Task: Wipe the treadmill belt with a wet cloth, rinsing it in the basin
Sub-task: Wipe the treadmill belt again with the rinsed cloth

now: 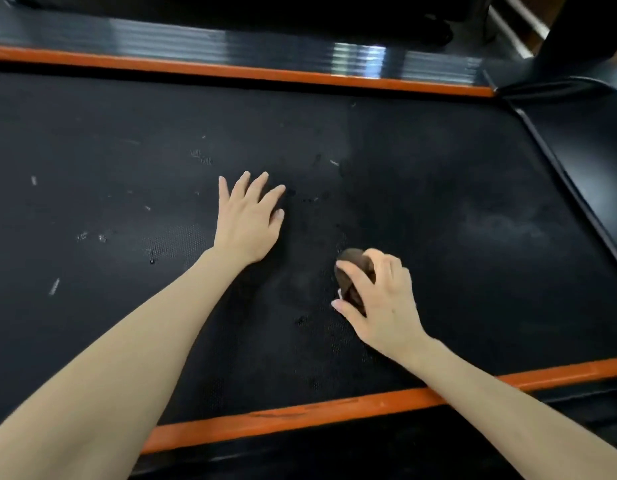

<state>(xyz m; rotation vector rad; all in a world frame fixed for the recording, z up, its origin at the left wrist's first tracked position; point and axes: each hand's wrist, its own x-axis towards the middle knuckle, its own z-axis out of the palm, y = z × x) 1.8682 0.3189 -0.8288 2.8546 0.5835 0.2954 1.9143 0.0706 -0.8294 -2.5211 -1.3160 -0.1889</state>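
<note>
Brown cloth point(352, 271) sits balled in right hand point(383, 299); left hand point(248, 223) lies flat at ten o'clock. Bunched, it may skip belt point(438, 150) specks point(82, 236).

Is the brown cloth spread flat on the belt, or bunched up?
Bunched up: the cloth is a small wad gripped in the curled fingers of the right hand.

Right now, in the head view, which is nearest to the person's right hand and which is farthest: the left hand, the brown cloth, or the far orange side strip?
1. Brown cloth: gripped in the right hand itself.
2. Left hand: flat on the belt, to the left.
3. Far orange side strip: across the belt, along its far edge.
</note>
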